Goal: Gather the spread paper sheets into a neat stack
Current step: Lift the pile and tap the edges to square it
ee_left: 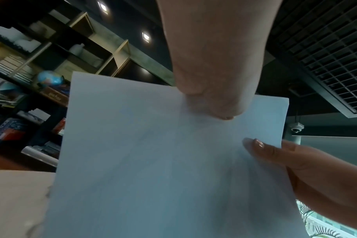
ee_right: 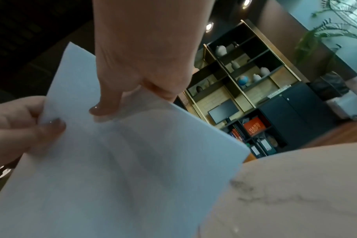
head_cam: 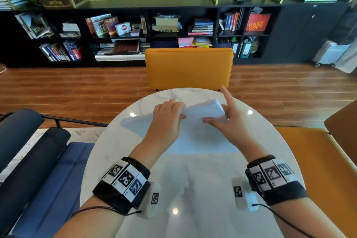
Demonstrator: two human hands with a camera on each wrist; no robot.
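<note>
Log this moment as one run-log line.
stage: gathering | left hand: pinches paper sheets | right hand: pinches paper sheets, index finger raised | sheets: far end lifted off table

left hand (head_cam: pixel 167 120) pinching — fingers curled, right hand (head_cam: pixel 226 120) pinching — forefinger raised

A round white marble table (head_cam: pixel 193 189) carries pale paper sheets (head_cam: pixel 139 124) lying flat.

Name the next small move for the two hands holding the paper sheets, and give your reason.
Probably lower the paper sheets and tap their edge square on the table. Both the left hand and the right hand pinch the sheets, lifted at the far end, and another sheet sticks out to the left.
</note>
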